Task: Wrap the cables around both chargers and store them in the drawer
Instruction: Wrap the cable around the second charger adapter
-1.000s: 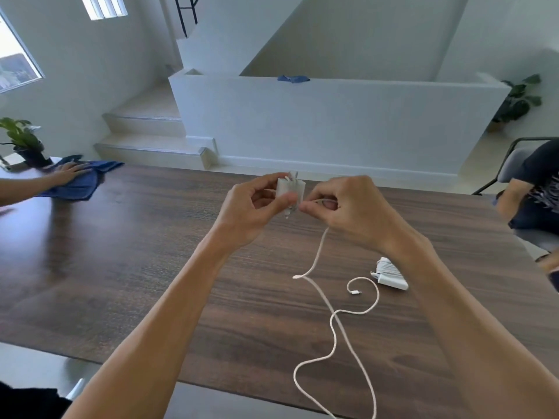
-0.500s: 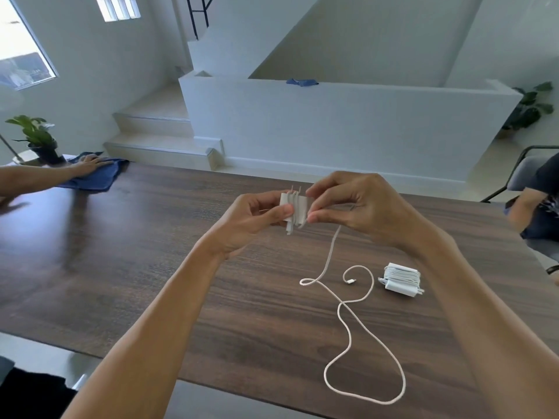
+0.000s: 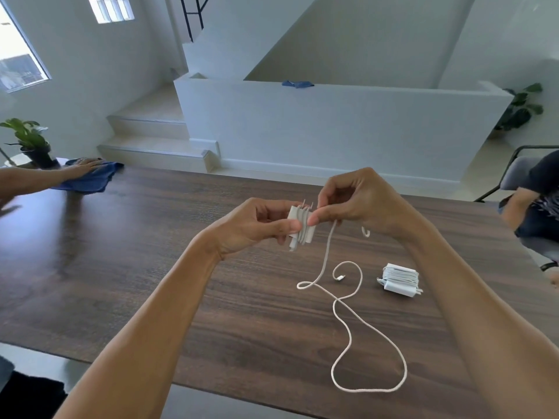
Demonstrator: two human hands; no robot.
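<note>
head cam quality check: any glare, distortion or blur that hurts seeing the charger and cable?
Head view: window at upper left is blown out, and its light leaves a pale sheen on the table; wide-angle bending shows at the edges; charger between left hand and right hand is sharp, and the white cable stands out against the dark wood.

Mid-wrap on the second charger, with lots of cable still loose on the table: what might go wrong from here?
1. The loose cable crosses itself on the table; pulling it in may tighten a kink.
2. Its free connector end lies near the wrapped charger and might snag it.
3. The left hand grips the held charger while the right hand pinches the cable; a slip could loosen the turns.
</note>
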